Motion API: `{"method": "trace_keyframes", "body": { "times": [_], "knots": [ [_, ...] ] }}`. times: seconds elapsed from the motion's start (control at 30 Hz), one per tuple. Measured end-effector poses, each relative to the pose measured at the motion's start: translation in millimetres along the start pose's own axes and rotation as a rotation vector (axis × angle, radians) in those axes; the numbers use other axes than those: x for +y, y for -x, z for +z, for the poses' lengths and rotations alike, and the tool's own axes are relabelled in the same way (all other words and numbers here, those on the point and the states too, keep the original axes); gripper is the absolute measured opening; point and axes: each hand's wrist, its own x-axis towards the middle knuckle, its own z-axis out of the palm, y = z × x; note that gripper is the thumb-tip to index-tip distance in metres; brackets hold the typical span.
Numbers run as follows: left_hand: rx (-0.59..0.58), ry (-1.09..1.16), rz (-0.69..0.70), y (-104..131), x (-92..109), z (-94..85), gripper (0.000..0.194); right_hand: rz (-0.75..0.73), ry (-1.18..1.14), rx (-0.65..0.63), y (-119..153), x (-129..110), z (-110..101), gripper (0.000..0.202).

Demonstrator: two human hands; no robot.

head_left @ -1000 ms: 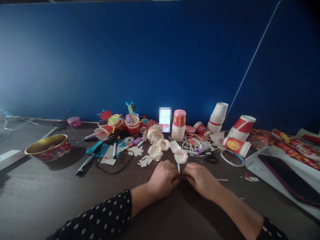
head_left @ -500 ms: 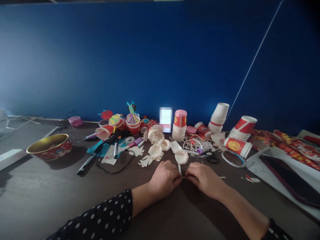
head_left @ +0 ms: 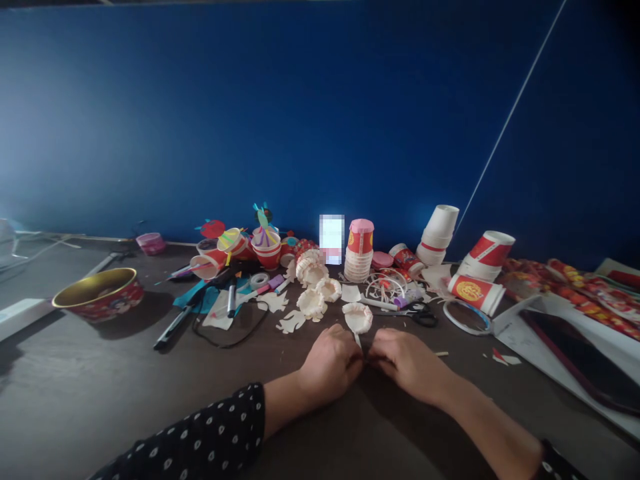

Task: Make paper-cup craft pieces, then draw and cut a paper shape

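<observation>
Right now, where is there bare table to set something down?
Bare tabletop lies between the gold-rimmed bowl and the left sleeve, and between the forearms. Crowded beyond the left hand and right hand: paper pieces, scissors, cups.

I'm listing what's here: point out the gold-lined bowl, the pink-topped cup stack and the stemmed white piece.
Gold-lined bowl (head_left: 103,307), head view, outer wall.
Pink-topped cup stack (head_left: 361,226), head view, pink top.
Stemmed white piece (head_left: 358,320), head view, broad upper part.

the person's left hand (head_left: 334,363) pinches the narrow stem of a scalloped paper piece (head_left: 359,319) just above the table (head_left: 280,440); the right hand (head_left: 404,363) is close beside it. beyond them stands a pink-topped cup stack (head_left: 359,250), with black-handled scissors (head_left: 423,315) to the right.
</observation>
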Motion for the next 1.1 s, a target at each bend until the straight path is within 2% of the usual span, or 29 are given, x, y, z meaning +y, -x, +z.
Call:
{"method": "trace_keyframes", "body": {
  "times": [0.17,0.63,1.1],
  "knots": [
    [-0.022,0.047,-0.097,1,4,-1.4,0.01,0.057,-0.023,0.013,0,-6,2,0.013],
    [-0.078,-0.007,-0.251,-2,8,-3.3,0.008,0.137,-0.008,0.046,-3,-7,10,0.012],
    [-0.093,-0.042,-0.291,-1,12,-5.5,0.011,0.144,0.049,0.043,-2,-9,9,0.011]
  ]
}}
